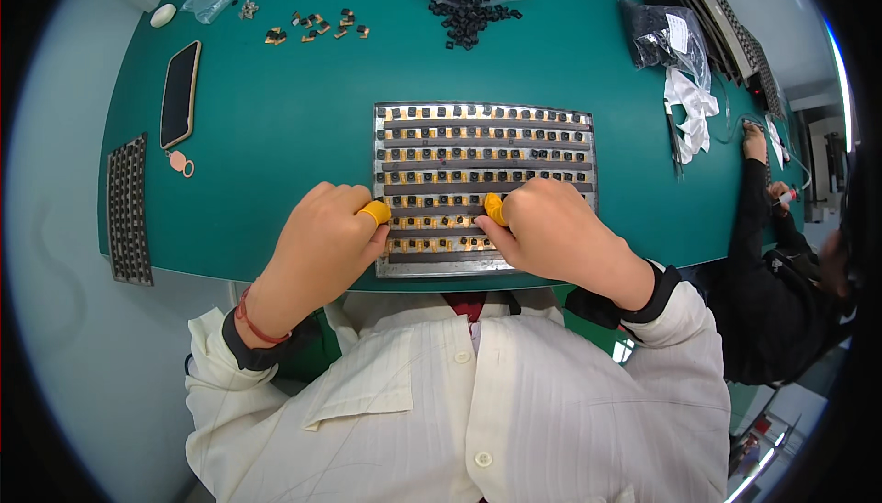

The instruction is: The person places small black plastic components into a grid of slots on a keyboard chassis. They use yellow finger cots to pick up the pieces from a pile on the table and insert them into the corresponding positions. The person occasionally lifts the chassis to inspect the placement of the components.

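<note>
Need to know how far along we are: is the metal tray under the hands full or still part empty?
Mostly full. The metal tray shows small black parts along nearly every row; the rows under both hands are hidden.

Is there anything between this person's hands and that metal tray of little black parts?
Nothing visible. Both the left hand and right hand already rest on the metal tray, yellow-capped fingertips touching its rows of small black parts.

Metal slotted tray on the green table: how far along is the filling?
The upper rows of the metal slotted tray already hold small black parts on gold clips. The left hand and right hand, each with a yellow finger cot, work at the fifth row. The lowest rows show mostly bare gold clips; a pile of loose black parts waits above.
</note>
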The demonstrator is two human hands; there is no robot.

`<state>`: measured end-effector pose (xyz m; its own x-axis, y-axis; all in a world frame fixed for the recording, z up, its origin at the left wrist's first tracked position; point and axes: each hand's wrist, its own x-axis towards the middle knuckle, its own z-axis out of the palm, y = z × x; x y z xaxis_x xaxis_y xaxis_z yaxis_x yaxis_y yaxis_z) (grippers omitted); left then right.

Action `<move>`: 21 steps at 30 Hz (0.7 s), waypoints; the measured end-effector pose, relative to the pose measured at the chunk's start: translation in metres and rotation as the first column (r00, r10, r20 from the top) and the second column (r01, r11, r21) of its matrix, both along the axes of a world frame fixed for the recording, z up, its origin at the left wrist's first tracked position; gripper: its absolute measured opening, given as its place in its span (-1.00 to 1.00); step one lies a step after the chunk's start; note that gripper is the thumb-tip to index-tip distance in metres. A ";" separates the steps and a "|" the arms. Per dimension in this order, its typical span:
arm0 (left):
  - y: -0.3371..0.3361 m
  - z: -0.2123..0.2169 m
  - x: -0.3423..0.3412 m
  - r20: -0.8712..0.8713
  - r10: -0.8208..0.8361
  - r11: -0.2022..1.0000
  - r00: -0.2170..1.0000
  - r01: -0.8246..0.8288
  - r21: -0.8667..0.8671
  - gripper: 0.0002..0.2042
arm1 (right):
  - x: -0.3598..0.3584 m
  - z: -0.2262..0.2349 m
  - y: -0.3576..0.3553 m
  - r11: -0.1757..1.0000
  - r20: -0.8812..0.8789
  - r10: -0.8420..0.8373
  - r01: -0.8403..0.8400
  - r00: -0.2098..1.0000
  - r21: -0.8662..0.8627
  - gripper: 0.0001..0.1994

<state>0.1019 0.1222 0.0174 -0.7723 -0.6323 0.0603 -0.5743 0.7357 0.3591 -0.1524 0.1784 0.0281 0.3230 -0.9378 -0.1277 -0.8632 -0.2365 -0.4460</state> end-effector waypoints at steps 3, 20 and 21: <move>0.007 -0.001 0.001 0.039 -0.012 0.994 0.999 0.016 -0.109 -0.87 | -0.005 0.013 -0.008 0.992 -0.004 0.009 -0.008 1.000 0.123 -0.66; 0.026 -0.001 -0.011 0.270 -0.124 0.989 0.955 0.141 -0.045 -0.69 | -0.071 -0.030 -0.170 0.910 0.054 -0.380 0.384 0.923 -0.159 -0.73; 0.023 0.001 -0.011 0.279 -0.138 0.989 0.950 0.146 -0.008 -0.69 | -0.066 -0.034 -0.171 0.907 0.062 -0.378 0.383 0.924 -0.176 -0.73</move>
